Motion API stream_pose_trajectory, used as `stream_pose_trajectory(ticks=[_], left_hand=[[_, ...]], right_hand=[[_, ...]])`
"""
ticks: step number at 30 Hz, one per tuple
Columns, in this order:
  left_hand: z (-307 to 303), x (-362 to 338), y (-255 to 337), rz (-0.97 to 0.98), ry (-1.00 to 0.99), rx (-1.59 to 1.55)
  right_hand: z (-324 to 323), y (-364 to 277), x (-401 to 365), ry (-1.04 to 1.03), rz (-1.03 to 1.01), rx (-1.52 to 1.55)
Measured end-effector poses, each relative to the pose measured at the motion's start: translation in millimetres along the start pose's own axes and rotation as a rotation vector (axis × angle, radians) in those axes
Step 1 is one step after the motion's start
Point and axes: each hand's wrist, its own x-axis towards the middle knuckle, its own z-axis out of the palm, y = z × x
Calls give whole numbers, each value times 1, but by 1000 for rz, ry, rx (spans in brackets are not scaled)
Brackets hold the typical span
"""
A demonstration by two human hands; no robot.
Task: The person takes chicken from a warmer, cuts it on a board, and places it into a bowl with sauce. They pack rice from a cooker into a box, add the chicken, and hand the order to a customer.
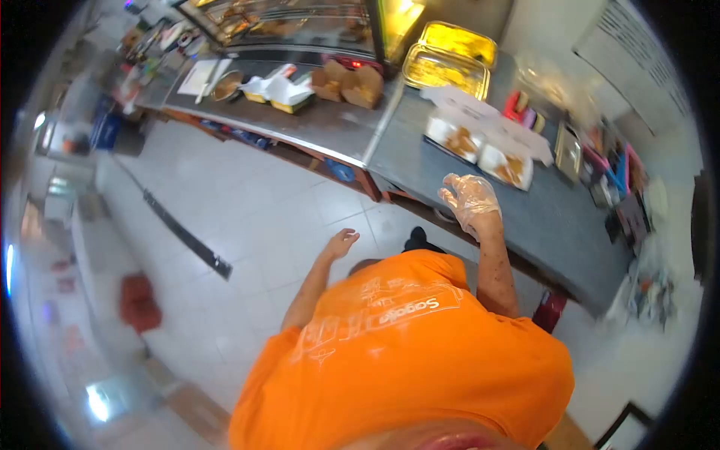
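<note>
I look down over my orange shirt (405,360). My right hand (469,199) wears a clear plastic glove and hovers with spread fingers over the near edge of the grey counter (555,225), holding nothing. Just beyond it lies an open white foam box (480,146) with fried food in its compartments. My left hand (341,241) is bare and hangs over the white tiled floor with its fingers loosely apart, touching nothing.
Two foil trays of food (446,67) sit at the counter's back, next to a glass display case (300,26). Cardboard boxes (349,84), papers and a bowl lie on the steel counter to the left. Coloured items crowd the counter's right end (600,165).
</note>
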Motion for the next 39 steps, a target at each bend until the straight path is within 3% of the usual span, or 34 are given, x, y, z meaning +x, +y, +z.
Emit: stream_pose_trajectory(ticks=[1,3,6,8,13,17,20,22,25,26,30,32,35,36,39], left_hand=[[-17,-7,-3,-21,32,-15],[-43,-18,-31,-167,230,-397],[-73,-46,-72,-371,387,-691],[-99,-65,-100,-422,441,-805],[-198,-63,-184,-619,490,-853],[-321,-25,-188,-512,500,-857],[-406,23,-185,-413,437,-746],[-458,61,-172,-305,420,-678],[-522,116,-140,-225,391,-674],[-539,131,-130,-188,357,-683],[-596,192,-128,-148,256,-664],[-622,205,-132,-164,229,-657],[-666,213,-139,-194,198,-620],[-679,215,-140,-202,205,-610],[-709,240,-134,-195,127,-570]], right_hand=[[-1,-11,29,-11,-40,0],[3,-33,86,80,-359,46],[-6,-90,169,45,-569,118],[-3,-138,225,129,-752,134],[-17,-284,308,98,-755,267],[46,-365,386,229,-749,475],[58,-420,418,162,-606,421],[80,-447,463,55,-448,550],[103,-486,529,96,-357,650],[91,-508,545,84,-349,518],[143,-556,642,-1,-246,390],[160,-586,674,-131,18,160],[173,-613,677,14,26,-64],[181,-621,693,-144,111,-79],[214,-619,711,-162,97,-79]])
